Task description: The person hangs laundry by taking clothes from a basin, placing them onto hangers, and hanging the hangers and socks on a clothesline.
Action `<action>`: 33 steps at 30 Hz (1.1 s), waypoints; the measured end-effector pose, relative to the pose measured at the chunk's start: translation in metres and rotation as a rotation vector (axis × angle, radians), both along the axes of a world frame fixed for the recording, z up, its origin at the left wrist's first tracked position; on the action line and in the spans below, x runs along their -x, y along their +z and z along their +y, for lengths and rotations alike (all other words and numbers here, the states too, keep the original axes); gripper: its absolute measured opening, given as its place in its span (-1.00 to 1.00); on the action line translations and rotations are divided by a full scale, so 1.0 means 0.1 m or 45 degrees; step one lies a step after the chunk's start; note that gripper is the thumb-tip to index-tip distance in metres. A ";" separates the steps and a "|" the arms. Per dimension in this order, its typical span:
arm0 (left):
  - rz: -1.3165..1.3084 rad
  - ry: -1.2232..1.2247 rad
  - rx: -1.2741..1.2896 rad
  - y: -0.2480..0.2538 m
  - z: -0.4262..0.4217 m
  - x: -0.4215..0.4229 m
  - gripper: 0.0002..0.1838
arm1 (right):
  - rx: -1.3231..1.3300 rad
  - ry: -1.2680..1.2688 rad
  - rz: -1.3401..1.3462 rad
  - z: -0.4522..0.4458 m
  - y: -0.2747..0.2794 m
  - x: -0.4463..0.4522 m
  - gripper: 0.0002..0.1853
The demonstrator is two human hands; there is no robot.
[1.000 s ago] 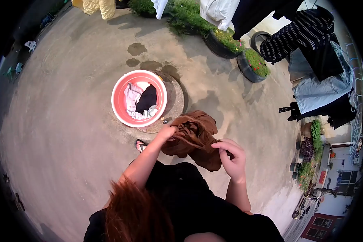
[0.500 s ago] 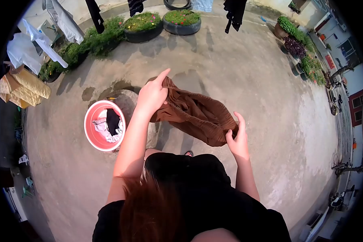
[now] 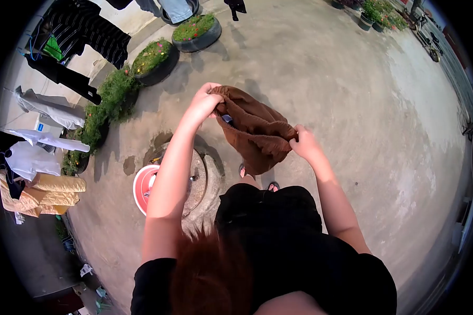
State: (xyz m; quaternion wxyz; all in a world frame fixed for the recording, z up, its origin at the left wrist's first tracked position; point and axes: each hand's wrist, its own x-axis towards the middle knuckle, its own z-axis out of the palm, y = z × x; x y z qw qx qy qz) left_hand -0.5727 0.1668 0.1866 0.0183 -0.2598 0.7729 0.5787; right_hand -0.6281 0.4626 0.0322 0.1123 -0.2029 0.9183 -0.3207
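The brown garment [image 3: 260,149] is soft, matte cloth with a gathered, ribbed opening edge and loose folds; a small pale patch shows inside. It is located at the upper centre of the frame, suspended between both hands. The left hand [image 3: 203,103] is closed on the upper-left end; the right hand [image 3: 306,143] pinches the right end of the gathered edge. The long axis of the opening slopes from upper left to lower right. The opening faces the camera; the slack body hangs toward the bottom of the frame. A smooth pink basin [image 3: 140,190], round-rimmed, sits left of centre, partly hidden by the left forearm.
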 end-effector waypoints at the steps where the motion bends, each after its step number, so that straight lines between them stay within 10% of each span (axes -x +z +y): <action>1: 0.037 -0.061 0.016 0.06 0.08 0.06 -0.65 | 0.004 -0.001 0.044 -0.03 0.23 -0.06 -0.55; 10: 0.161 -0.230 0.109 0.38 0.31 0.26 -0.58 | 0.048 0.021 -0.019 -0.72 0.91 0.00 -0.52; 15: -0.084 -0.002 1.044 0.52 -0.10 0.22 -0.59 | 0.069 -0.188 0.466 -0.84 1.03 0.52 -0.70; 23: -0.460 -0.263 0.988 0.40 -0.55 0.53 -0.51 | 0.140 -0.070 0.391 -1.20 1.82 1.06 -0.64; 33: 0.202 -0.479 0.713 -0.14 -0.41 0.90 -0.62 | 0.279 0.069 0.378 -1.61 2.08 1.15 -0.65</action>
